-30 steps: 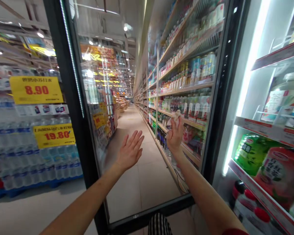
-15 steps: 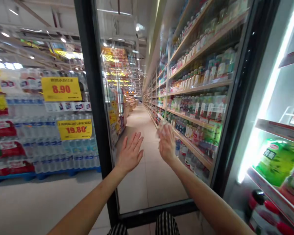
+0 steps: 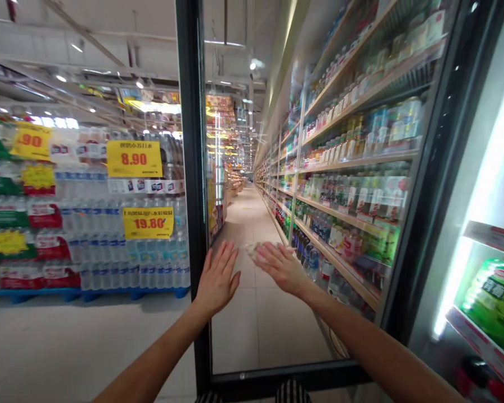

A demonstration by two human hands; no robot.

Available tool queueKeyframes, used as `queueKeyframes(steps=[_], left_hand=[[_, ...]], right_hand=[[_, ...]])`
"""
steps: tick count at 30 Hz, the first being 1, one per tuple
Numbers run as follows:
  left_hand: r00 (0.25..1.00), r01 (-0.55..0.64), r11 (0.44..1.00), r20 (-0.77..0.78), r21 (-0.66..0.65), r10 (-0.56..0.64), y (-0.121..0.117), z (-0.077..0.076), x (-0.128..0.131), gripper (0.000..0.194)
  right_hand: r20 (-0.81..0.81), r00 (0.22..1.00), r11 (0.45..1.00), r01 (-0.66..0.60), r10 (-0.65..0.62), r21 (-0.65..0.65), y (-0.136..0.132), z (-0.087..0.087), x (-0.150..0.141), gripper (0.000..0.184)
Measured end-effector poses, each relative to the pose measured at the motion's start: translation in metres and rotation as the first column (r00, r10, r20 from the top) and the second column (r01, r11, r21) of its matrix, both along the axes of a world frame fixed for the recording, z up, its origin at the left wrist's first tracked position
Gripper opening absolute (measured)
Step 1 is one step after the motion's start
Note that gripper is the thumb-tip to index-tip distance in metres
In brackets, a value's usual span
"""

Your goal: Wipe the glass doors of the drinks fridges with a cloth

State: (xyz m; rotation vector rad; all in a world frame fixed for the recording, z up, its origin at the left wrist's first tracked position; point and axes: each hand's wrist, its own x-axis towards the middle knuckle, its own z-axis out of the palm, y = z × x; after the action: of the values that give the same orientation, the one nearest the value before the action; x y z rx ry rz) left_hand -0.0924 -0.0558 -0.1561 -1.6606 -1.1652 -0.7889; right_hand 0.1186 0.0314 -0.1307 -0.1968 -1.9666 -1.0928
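From my position, I count two bare hands: one left hand (image 3: pixel 217 281) and one right hand (image 3: pixel 284 271). Forearms (image 3: pixel 155 354): two. Cloth (image 3: pixel 252 252): one. Glass door (image 3: pixel 258 324): one. Rectangular yellow price signs (image 3: pixel 134 158): three, including one partly turned away. Yellow starburst signs (image 3: pixel 38 178): two. Green pouch (image 3: pixel 493 305): one. Vertical light strip (image 3: pixel 475 229): one. Patches of striped fabric (image 3: pixel 293 393): two. Dark cap (image 3: pixel 475 369): one. Bottles (image 3: pixel 112 212): many; close packing and blur permit no exact figure from where I stand.
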Motion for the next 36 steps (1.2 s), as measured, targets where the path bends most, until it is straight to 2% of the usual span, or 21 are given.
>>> queueKeyframes(steps=[1, 3, 4, 5, 7, 9, 10, 11, 14, 16, 17, 19, 21, 23, 26, 27, 29, 31, 33, 34, 36], left_hand=[[1.000, -0.001, 1.000, -0.006, 0.000, 0.001, -0.002, -0.001, -0.002, 0.055], [1.000, -0.007, 1.000, -0.006, 0.001, 0.008, -0.005, -0.004, -0.003, 0.055], [1.000, -0.012, 1.000, -0.001, 0.000, 0.012, -0.007, -0.005, -0.003, 0.054], [1.000, -0.015, 1.000, 0.003, -0.002, 0.015, -0.008, -0.007, -0.003, 0.054], [1.000, -0.012, 1.000, 0.005, -0.010, 0.012, -0.011, -0.012, -0.005, 0.054], [1.000, 0.009, 1.000, -0.009, -0.022, -0.010, -0.013, -0.019, -0.007, 0.055], [1.000, 0.023, 0.999, -0.018, -0.029, -0.024, -0.013, -0.022, -0.008, 0.056], [0.999, 0.035, 0.999, -0.026, -0.037, -0.036, -0.012, -0.026, -0.009, 0.058], [0.998, 0.050, 0.996, -0.024, -0.069, -0.051, -0.011, -0.036, -0.011, 0.061], [0.998, 0.056, 0.995, 0.000, -0.086, -0.057, -0.010, -0.040, -0.010, 0.061], [0.998, 0.062, 0.994, 0.013, -0.092, -0.062, -0.011, -0.042, -0.010, 0.061], [0.996, 0.080, 0.992, 0.034, -0.098, -0.077, -0.012, -0.045, -0.010, 0.061], [0.994, 0.099, 0.989, 0.047, -0.110, -0.094, -0.012, -0.047, -0.010, 0.060], [0.992, 0.117, 0.986, 0.063, -0.121, -0.110, -0.012, -0.050, -0.010, 0.061], [0.989, 0.124, 0.985, 0.090, -0.117, -0.114, -0.011, -0.057, -0.006, 0.062], [0.989, 0.123, 0.985, 0.096, -0.117, -0.113, -0.012, -0.060, -0.005, 0.062], [0.988, 0.128, 0.984, 0.098, -0.127, -0.116, -0.013, -0.067, -0.004, 0.062], [0.987, 0.139, 0.980, 0.095, -0.144, -0.126, -0.014, -0.073, -0.006, 0.062], [0.987, 0.149, 0.977, 0.088, -0.155, -0.136, -0.015, -0.078, -0.009, 0.063], [0.986, 0.152, 0.976, 0.089, -0.156, -0.140, -0.015, -0.079, -0.010, 0.064], [0.983, 0.161, 0.976, 0.109, -0.149, -0.146, -0.016, -0.080, -0.010, 0.065]], right_hand=[[-0.115, 0.993, 0.999, 0.015, -0.019, -0.042, 0.001, 0.004, -0.001, 0.040], [-0.360, 0.930, 0.991, 0.022, -0.069, -0.132, 0.002, 0.008, -0.004, 0.042], [-0.397, 0.915, 0.988, 0.017, -0.078, -0.155, 0.002, 0.006, -0.005, 0.043], [-0.357, 0.932, 0.989, 0.009, -0.063, -0.150, 0.001, 0.002, -0.006, 0.043], [-0.102, 0.995, 0.996, -0.019, 0.010, -0.086, -0.001, -0.012, -0.006, 0.040], [0.146, 0.988, 0.998, -0.037, 0.044, -0.051, -0.005, -0.021, -0.006, 0.036], [0.181, 0.983, 0.998, -0.028, 0.038, -0.053, -0.005, -0.021, -0.006, 0.036], [0.145, 0.989, 0.998, -0.006, 0.016, -0.068, -0.006, -0.018, -0.007, 0.036], [-0.190, 0.977, 0.984, 0.068, -0.099, -0.167, -0.005, -0.006, -0.010, 0.037], [-0.285, 0.949, 0.975, 0.074, -0.132, -0.208, -0.004, -0.013, -0.013, 0.037], [-0.241, 0.963, 0.977, 0.068, -0.117, -0.202, -0.005, -0.023, -0.014, 0.037], [-0.027, 0.998, 0.988, 0.048, -0.052, -0.148, -0.006, -0.048, -0.014, 0.036], [0.133, 0.991, 0.996, 0.017, -0.005, -0.093, -0.008, -0.064, -0.012, 0.034], [0.074, 0.997, 0.993, 0.045, -0.037, -0.108, -0.009, -0.060, -0.012, 0.035], [-0.222, 0.962, 0.971, 0.109, -0.156, -0.212, -0.010, -0.042, -0.016, 0.037], [-0.268, 0.947, 0.967, 0.113, -0.174, -0.230, -0.011, -0.040, -0.017, 0.037], [-0.217, 0.966, 0.974, 0.096, -0.141, -0.207, -0.013, -0.051, -0.017, 0.037], [-0.020, 0.998, 0.988, 0.058, -0.061, -0.144, -0.015, -0.070, -0.015, 0.035], [0.127, 0.992, 0.994, 0.025, -0.011, -0.110, -0.013, -0.080, -0.014, 0.034], [0.124, 0.992, 0.993, 0.024, -0.010, -0.115, -0.011, -0.079, -0.014, 0.034], [-0.036, 0.997, 0.982, 0.063, -0.071, -0.180, -0.009, -0.066, -0.017, 0.036]])
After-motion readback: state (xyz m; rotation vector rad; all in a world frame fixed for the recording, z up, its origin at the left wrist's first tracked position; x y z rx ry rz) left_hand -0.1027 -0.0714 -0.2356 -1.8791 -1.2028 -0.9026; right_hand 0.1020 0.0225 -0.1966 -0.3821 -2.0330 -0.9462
